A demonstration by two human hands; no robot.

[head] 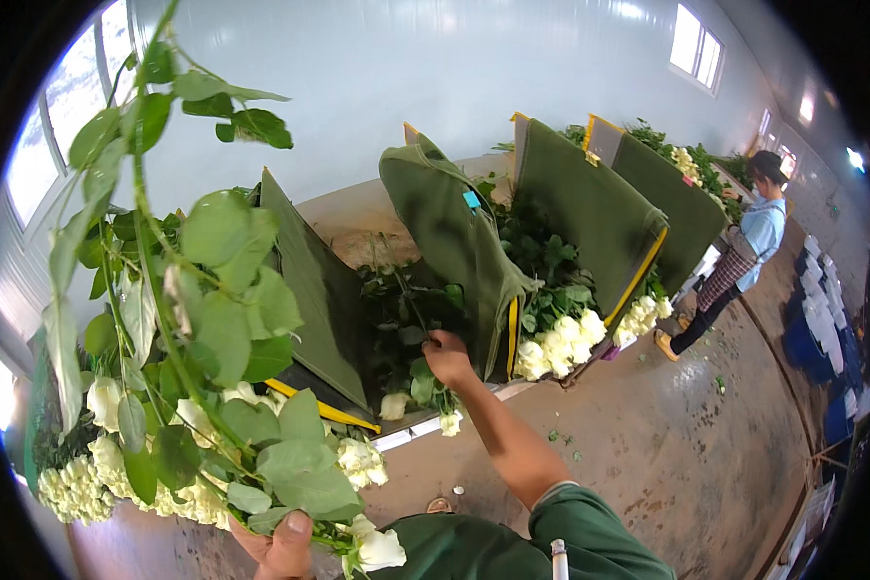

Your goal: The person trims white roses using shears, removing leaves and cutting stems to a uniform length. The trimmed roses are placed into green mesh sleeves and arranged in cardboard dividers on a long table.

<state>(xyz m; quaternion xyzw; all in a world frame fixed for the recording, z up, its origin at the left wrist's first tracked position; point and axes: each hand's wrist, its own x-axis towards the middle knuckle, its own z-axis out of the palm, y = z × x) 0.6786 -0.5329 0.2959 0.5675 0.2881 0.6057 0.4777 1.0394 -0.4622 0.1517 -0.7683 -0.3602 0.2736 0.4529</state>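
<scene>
My left hand (284, 545) is closed around the stems of white roses at the lower left. One bloom (381, 549) points down beside my thumb, while the long leafy stems (145, 196) rise past the top of the view. My right hand (447, 357) reaches forward into a bay between green fabric dividers and pinches a rose stem (415, 312). Below that hand hangs a white rose bloom (450, 423), apparently on the same stem. Another white bloom (394, 406) lies at the front of the bay, beside dark foliage (399, 355).
Green dividers (587, 210) with yellow edges stand along the bench. White roses (562, 344) fill the bay to the right; more bunches (80, 489) lie left. A person (757, 225) works farther along. Blue buckets (808, 348) line the right side. A cigarette (559, 558) shows below.
</scene>
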